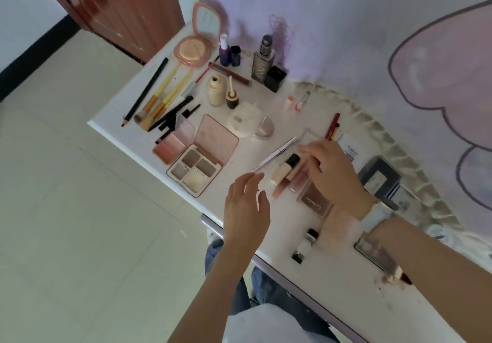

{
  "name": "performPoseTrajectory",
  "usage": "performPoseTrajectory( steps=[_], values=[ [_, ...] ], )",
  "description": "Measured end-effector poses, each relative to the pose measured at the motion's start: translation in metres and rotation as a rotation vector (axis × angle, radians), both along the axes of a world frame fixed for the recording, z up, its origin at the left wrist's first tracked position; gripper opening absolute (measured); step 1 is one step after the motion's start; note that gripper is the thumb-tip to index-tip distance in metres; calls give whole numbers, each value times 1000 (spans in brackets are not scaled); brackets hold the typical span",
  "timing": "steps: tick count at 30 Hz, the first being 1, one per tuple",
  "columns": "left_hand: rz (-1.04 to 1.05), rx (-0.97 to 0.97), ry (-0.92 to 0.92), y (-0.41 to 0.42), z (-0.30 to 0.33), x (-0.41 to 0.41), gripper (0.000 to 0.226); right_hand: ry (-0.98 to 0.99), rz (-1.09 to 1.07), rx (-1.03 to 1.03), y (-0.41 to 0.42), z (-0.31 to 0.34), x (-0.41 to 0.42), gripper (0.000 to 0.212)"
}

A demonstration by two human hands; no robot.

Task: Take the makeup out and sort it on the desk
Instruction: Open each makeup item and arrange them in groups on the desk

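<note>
Makeup lies spread over the white tabletop, and the person is lining up the small tubes near the middle. The right hand reaches down over a row of three tubes that lie side by side. Its fingers are bent down at the far ends of the tubes. They seem to touch or pinch one pink tube, but the hand hides the tips, so I cannot tell if they truly grip it. The left hand floats just in front of the tubes with its fingers spread and loose, holding nothing. It is near the tubes' closer ends but not touching them.

To do this step well, I think the right hand should nudge one tube at a time, slowly, so the round tubes do not roll. The left hand can wait at the near ends like a little wall. A thin white pencil lies just beside the tubes, so the fingers should not bump it. The open eye color box sits well off to the left, already in its place with the brushes behind it.
</note>
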State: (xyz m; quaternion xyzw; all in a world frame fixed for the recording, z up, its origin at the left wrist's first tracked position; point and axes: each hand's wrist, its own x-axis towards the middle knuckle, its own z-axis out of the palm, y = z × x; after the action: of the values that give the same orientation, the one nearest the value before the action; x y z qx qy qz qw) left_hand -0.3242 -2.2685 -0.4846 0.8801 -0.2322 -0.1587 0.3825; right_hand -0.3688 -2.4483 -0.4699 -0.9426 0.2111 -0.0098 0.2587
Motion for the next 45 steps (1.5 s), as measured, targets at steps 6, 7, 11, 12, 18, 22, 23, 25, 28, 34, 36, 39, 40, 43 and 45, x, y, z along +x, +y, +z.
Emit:
performPoseTrajectory(
  steps=[6, 7, 11, 12, 18, 22, 23, 25, 28, 34, 36, 39, 40, 43, 45],
  values=[
    [30, 236, -219, 4, -27, -28, 36, 111, 309, -206, -24, -15, 42, 30],
    [31, 258, -243, 5, -30, -31, 36, 125, 354, -223, -25, -16, 46, 28],
    [4, 265, -296, 8, -37, -36, 38, 179, 483, -230, -25, -21, 57, 20],
    [1, 259, -294, 8, -37, -36, 38, 182, 501, -222, -26, -21, 58, 19],
    [269, -12, -18, 1, -23, -28, 42, 83, 504, -102, -30, -15, 49, 11],
    [456, -318, 330, -12, -2, -17, 44, -72, 506, -42, -16, -2, 19, 10],
    [468, -377, 350, -13, 1, -18, 37, -79, 498, -33, -13, 0, 11, 11],
    [490, -454, 355, -15, 7, -21, 25, -54, 445, 34, -6, 2, -1, 13],
    [573, -635, 448, -15, 11, -26, 16, -21, 184, 332, 4, 2, -10, 15],
    [906, -910, 578, -19, 18, -16, 13, -126, -538, 1017, 34, 2, -15, 16],
    [995, -885, 546, -23, 18, -15, 11, -222, -655, 1076, 44, 4, -12, 15],
    [1080, -860, 493, -29, 16, -14, 10, -321, -763, 1081, 54, 7, -4, 8],
    [1090, -851, 470, -30, 15, -13, 10, -348, -779, 1083, 56, 8, 0, 7],
    [1078, -771, 384, -30, 13, -11, 19, -412, -782, 1102, 54, 14, 7, 12],
    [1069, -729, 374, -29, 12, -13, 19, -405, -742, 1087, 52, 18, 10, 11]
  ],
)
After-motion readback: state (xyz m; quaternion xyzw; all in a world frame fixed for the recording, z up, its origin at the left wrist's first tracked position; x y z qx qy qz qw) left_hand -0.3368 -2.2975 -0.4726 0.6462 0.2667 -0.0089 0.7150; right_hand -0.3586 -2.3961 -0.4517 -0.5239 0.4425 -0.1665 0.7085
